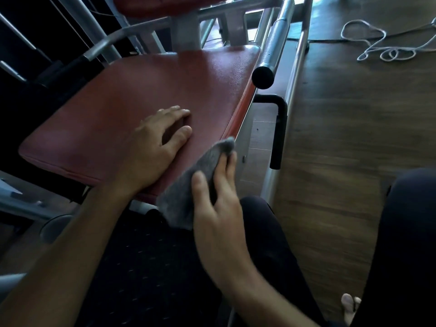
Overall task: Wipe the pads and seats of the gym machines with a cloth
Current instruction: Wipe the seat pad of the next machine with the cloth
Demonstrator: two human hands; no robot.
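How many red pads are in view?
2: the large seat pad under the left hand, and a second pad cut off at the top edge. More may be hidden.

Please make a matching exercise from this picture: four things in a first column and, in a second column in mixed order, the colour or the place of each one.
Column one
1. seat pad
2. cloth
3. left hand
4. cord

Column two
a. grey, gripped by the right hand
b. white, lying in loops on the floor
c. red
d. rests on the seat pad, fingers straight

Right pairs: 1-c, 2-a, 3-d, 4-b
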